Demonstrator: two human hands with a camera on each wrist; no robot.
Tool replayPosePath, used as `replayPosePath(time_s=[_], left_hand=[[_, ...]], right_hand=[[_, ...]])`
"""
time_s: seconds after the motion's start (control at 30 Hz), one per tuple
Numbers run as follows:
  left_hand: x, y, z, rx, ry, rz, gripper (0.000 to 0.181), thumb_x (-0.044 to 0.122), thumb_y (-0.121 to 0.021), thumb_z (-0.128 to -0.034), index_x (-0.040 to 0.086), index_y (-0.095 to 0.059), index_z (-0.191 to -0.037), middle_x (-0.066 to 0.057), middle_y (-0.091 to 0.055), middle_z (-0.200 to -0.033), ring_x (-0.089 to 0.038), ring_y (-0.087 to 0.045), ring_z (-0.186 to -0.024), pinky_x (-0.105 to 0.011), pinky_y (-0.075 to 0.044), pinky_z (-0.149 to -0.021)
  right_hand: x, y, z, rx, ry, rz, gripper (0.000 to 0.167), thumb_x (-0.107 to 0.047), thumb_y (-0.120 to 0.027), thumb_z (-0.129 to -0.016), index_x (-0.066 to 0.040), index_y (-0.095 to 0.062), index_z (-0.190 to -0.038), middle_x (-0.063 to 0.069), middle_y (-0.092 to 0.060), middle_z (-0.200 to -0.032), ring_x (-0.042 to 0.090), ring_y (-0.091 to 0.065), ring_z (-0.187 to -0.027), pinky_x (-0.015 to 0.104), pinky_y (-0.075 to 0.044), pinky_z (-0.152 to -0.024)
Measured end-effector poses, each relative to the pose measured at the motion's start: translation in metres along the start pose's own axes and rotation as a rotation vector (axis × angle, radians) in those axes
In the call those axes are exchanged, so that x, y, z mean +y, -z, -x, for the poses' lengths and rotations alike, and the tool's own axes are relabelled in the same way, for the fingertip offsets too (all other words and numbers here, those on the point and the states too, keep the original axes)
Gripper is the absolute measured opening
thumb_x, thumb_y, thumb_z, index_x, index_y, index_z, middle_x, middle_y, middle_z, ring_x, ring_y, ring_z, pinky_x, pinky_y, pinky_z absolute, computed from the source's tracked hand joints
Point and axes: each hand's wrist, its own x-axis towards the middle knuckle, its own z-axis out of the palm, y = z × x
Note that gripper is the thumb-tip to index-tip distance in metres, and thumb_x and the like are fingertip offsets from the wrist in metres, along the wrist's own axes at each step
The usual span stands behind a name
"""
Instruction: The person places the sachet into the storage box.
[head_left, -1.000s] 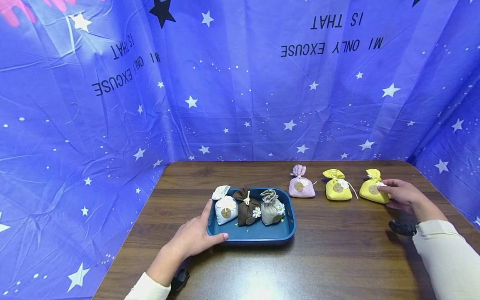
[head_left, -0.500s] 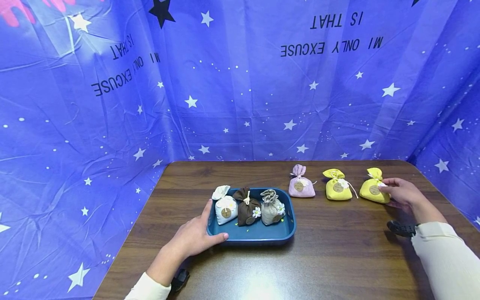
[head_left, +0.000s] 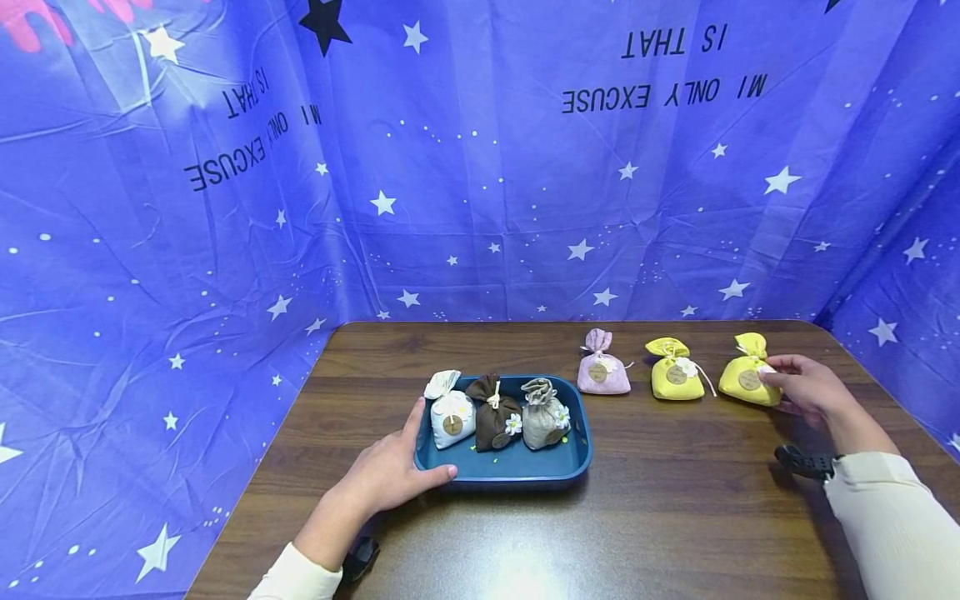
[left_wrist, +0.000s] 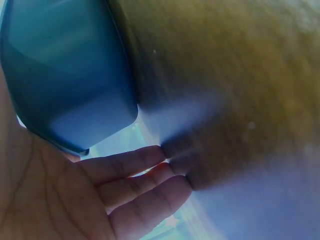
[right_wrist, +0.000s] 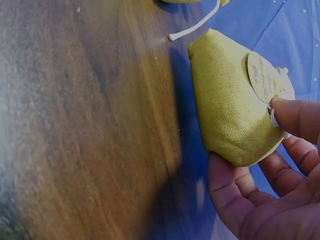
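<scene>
My right hand (head_left: 816, 392) pinches the side of a yellow drawstring sachet (right_wrist: 230, 95) at the table's right, thumb by its round tag and fingers beneath its lower edge. My left hand (head_left: 390, 468) rests at the left front corner of a blue tray (head_left: 517, 481). Its index finger lies along the left rim and its thumb over the front rim; the other fingers extend to the table in the left wrist view. Inside the tray stand a white sachet (head_left: 453, 417), a brown sachet (head_left: 491, 429) and a grey sachet (head_left: 542, 423), side by side.
A pink sachet (head_left: 603, 377) and another yellow sachet (head_left: 675, 382) stand in a row between the tray and my right hand. Blue star-printed cloth (head_left: 525, 208) hangs behind the wooden table (head_left: 660, 517) and along its sides.
The yellow sachet in my right hand has tilted slightly, its tied top shifting a little up and right. My left hand and the tray stay in place.
</scene>
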Motion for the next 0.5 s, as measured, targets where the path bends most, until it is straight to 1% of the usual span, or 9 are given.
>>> replayPosePath(time_s=[0.2, 0.33, 0.43, 0.5], left_hand=[[0.0004, 0.0005, 0.0000, 0.000, 0.001, 0.000, 0.118, 0.074, -0.066, -0.0769, 0.011, -0.010, -0.161, -0.024, -0.060, -0.131, -0.038, -0.061, -0.114, -0.055, -0.047, -0.093], [0.0004, 0.0004, -0.0001, -0.004, 0.003, 0.002, 0.119, 0.074, -0.066, -0.0768, 0.012, -0.010, -0.161, -0.024, -0.060, -0.131, -0.038, -0.061, -0.114, -0.055, -0.047, -0.093], [0.0003, 0.0001, -0.0002, -0.002, 0.002, -0.001, 0.119, 0.075, -0.065, -0.0767, 0.012, -0.010, -0.161, -0.024, -0.060, -0.131, -0.038, -0.061, -0.114, -0.055, -0.047, -0.093], [0.0002, -0.0002, -0.0003, 0.002, 0.001, -0.001, 0.118, 0.075, -0.066, -0.0766, 0.012, -0.010, -0.161, -0.024, -0.060, -0.131, -0.038, -0.061, -0.114, -0.055, -0.047, -0.093]], right_hand=[[-0.0021, -0.0029, 0.0017, -0.002, 0.027, -0.003, 0.028, -0.011, -0.053, -0.102, 0.009, -0.043, -0.118, -0.017, -0.054, -0.090, 0.002, -0.058, -0.078, 0.030, -0.055, -0.070], [-0.0030, -0.0054, 0.0025, -0.005, 0.044, -0.016, 0.023, -0.012, -0.055, -0.102, 0.004, -0.046, -0.116, -0.018, -0.055, -0.090, 0.002, -0.057, -0.078, 0.030, -0.055, -0.069], [-0.0051, -0.0077, 0.0040, 0.011, 0.055, -0.009, 0.025, -0.015, -0.056, -0.101, 0.002, -0.047, -0.117, -0.018, -0.054, -0.090, 0.002, -0.057, -0.078, 0.031, -0.055, -0.069], [-0.0069, -0.0100, 0.0055, 0.025, 0.065, -0.010, 0.022, -0.015, -0.058, -0.101, -0.001, -0.049, -0.115, -0.018, -0.055, -0.089, 0.002, -0.057, -0.078, 0.031, -0.056, -0.068]])
